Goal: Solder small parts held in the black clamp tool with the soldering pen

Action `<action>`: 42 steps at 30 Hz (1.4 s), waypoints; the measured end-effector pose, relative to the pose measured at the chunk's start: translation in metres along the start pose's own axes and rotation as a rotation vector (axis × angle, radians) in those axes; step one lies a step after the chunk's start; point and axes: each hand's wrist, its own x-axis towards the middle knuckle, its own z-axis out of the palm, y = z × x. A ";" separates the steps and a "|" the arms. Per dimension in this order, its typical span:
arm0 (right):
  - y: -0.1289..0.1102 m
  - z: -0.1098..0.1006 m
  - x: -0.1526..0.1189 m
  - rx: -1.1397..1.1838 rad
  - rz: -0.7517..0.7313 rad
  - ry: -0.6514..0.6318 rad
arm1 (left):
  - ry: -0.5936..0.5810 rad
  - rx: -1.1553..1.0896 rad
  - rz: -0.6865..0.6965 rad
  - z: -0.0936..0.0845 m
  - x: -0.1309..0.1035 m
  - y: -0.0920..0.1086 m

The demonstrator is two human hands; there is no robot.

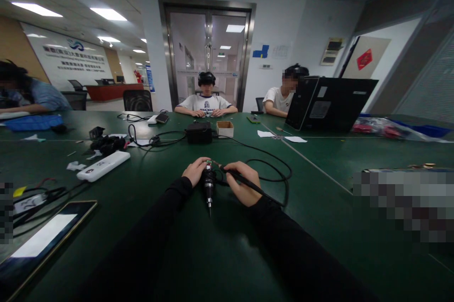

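My left hand [195,171] has its fingers closed at the top end of a black screwdriver-like tool [209,180], which lies with its metal tip toward me. A small green part [209,163] shows at that end, by my left fingertips; its details are too small to tell. My right hand [244,183] grips a black soldering iron [252,185] like a pen. The iron's thin tip points left and comes close to the green part; whether they touch I cannot tell.
A black box [199,132] with cables and a small open carton [225,129] stand ahead. Left are a white power strip [106,166] and a phone [49,240]. A black computer case [329,103] stands at the back right. Several people sit around the green table [142,226].
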 end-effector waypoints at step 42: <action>-0.002 0.003 -0.002 0.016 -0.026 -0.055 | 0.067 -0.255 0.034 0.002 -0.004 0.006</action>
